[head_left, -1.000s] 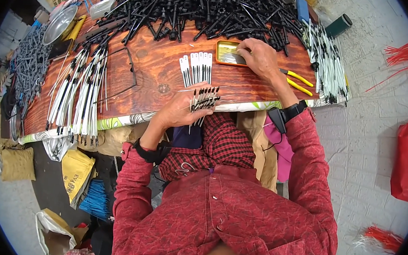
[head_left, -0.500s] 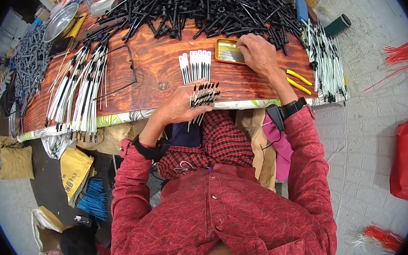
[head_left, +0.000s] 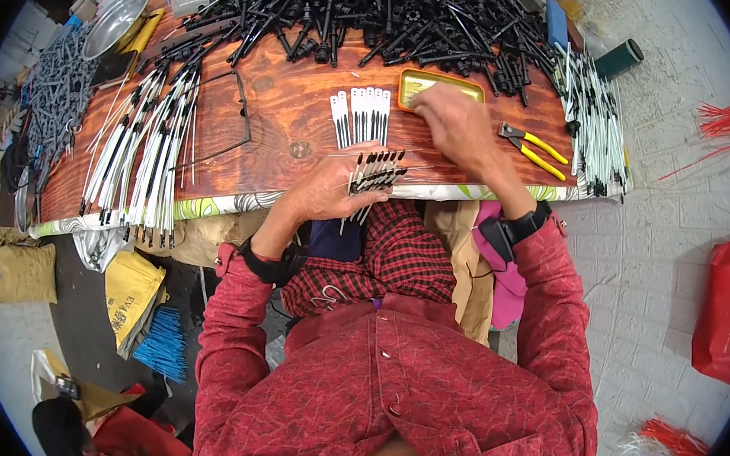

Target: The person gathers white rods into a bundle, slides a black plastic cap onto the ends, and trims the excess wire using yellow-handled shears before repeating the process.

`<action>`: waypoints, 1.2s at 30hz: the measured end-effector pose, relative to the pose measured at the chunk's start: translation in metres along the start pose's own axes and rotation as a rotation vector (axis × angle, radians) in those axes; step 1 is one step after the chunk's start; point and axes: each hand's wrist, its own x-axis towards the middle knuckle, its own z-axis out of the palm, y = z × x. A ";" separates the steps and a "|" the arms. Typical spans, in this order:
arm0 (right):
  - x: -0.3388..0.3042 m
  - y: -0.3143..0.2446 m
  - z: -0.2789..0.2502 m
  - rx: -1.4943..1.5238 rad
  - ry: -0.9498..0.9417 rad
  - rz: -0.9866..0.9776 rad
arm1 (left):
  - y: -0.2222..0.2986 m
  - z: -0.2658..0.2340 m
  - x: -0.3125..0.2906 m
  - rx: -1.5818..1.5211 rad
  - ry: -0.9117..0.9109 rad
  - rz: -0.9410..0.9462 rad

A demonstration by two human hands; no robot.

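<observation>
My left hand [head_left: 329, 188] is closed around a bundle of thin white sticks with black tips [head_left: 377, 173], held above the table's near edge. Beyond it, several white strips with black lower parts [head_left: 367, 107] lie on the wood. My right hand [head_left: 461, 125] is over the near side of a small yellow tin [head_left: 403, 82], fingers drawn together. Whatever they hold is too thin or blurred to name. Part of the tin's inside is hidden behind this hand. Yellow-handled pliers [head_left: 541, 152] lie just right of it.
A large heap of black rod-like parts [head_left: 384, 12] covers the table's far side. Bundles of white-and-black sticks lie at left [head_left: 142, 148] and right [head_left: 595, 127]. A metal bowl [head_left: 115, 24] and grey chain-like parts [head_left: 51, 96] are at far left. Another person [head_left: 121, 437] is at lower left.
My right hand has drawn back from inside the tin toward me, uncovering more of the tin and the pliers' jaws. The left hand still grips its bundle. Another person shows more at lower left.
</observation>
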 end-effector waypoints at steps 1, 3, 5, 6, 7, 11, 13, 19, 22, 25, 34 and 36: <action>-0.003 -0.008 0.004 0.037 -0.052 -0.027 | -0.002 0.001 -0.001 -0.017 -0.002 -0.012; -0.009 -0.018 0.010 0.107 -0.158 -0.077 | -0.003 0.002 -0.001 -0.054 -0.010 -0.035; -0.011 -0.018 0.016 0.067 -0.125 -0.068 | 0.001 -0.001 0.000 -0.052 -0.010 -0.036; -0.011 -0.018 0.019 0.025 -0.091 -0.061 | 0.004 -0.003 0.001 -0.049 -0.009 -0.034; -0.012 -0.017 0.021 -0.017 -0.057 -0.054 | 0.006 -0.003 0.002 -0.045 -0.009 -0.033; -0.013 -0.015 0.025 0.022 -0.045 -0.041 | 0.003 -0.001 -0.001 -0.033 0.014 -0.005; -0.013 -0.016 0.027 0.032 -0.046 -0.029 | 0.001 -0.001 -0.002 -0.026 0.015 0.002; -0.015 -0.015 0.036 0.113 -0.028 0.040 | -0.001 -0.001 0.000 -0.015 0.004 0.015; -0.011 -0.020 0.039 0.143 -0.034 0.074 | -0.007 0.002 -0.002 0.003 0.013 0.017; -0.006 -0.021 0.046 0.172 -0.011 0.093 | -0.012 0.002 -0.002 0.007 0.017 0.019; -0.006 -0.039 0.048 0.237 0.031 0.164 | -0.004 0.000 -0.003 -0.036 0.042 -0.024; -0.004 -0.038 0.049 0.237 0.016 0.159 | -0.006 0.000 -0.002 -0.045 0.037 -0.030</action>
